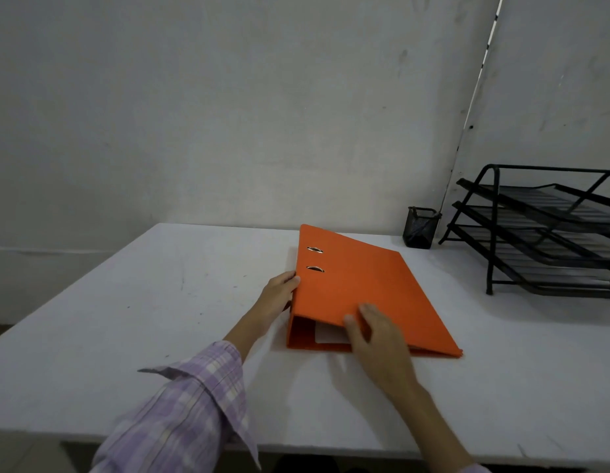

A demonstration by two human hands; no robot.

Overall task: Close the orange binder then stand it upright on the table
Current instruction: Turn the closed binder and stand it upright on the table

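The orange binder (361, 288) lies flat and closed on the white table (160, 302), its spine on the left and two metal slots showing in the cover. White paper peeks out at its near end. My left hand (279, 295) grips the spine side, thumb on the cover's edge. My right hand (375, 332) rests at the binder's near edge, fingers spread against the cover and the opening.
A black mesh pen holder (420, 228) stands at the back of the table beside a black three-tier letter tray (549, 230) on the right. A grey wall runs behind. The table's near edge crosses the bottom of the view.
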